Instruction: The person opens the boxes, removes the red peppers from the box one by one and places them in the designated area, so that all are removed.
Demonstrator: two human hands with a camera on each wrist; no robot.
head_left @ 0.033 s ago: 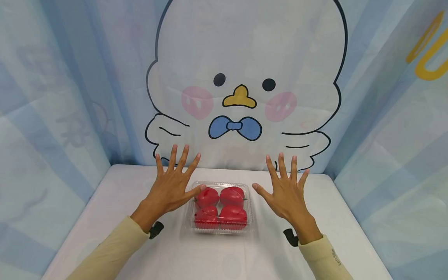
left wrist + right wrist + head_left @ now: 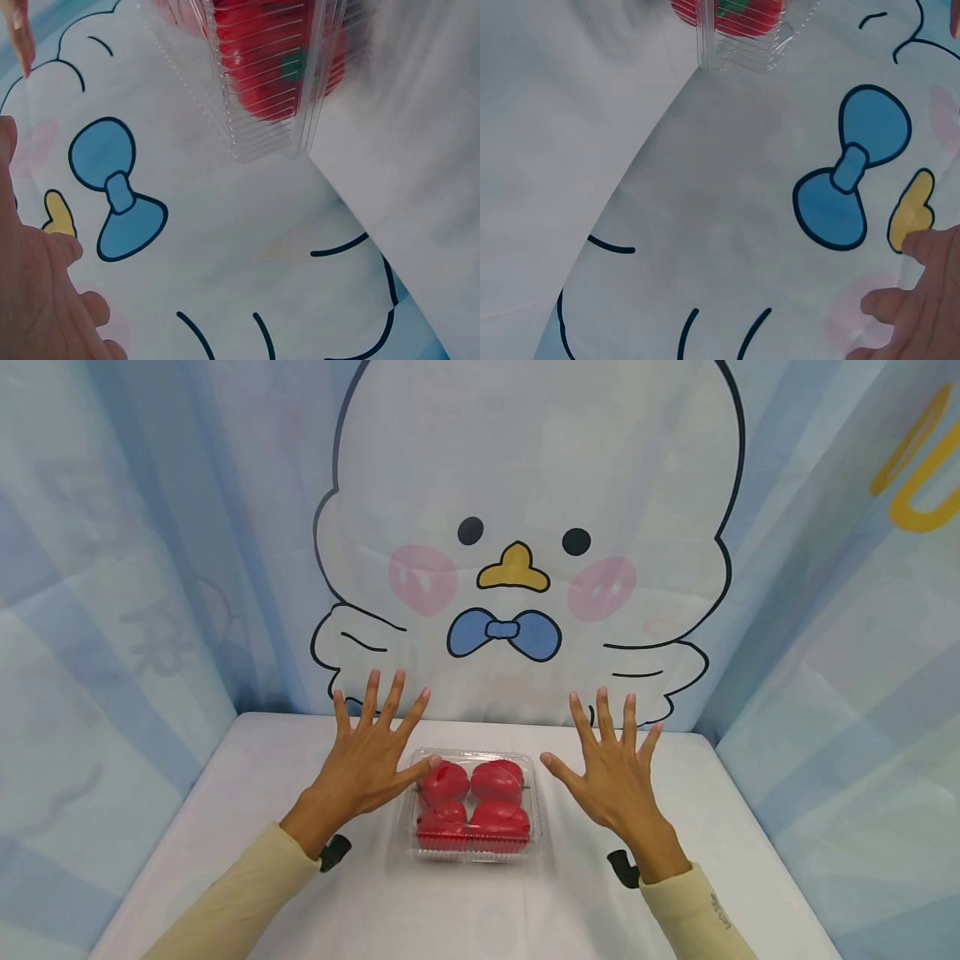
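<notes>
Nothing visibly moved since earlier frame. Clear container with four red items on table: ridged side faces wearer, slightly longer axis runs left-right. Lies between left hand and right hand; left thumb overlaps far-left corner in head view, can't tell if touching; right thumb just beside, apart. Both hands: fingers straight, spread wide, gripping nothing.

White-topped table between pale blue cloth walls, a bow-tied white cartoon bird across the back.
</notes>
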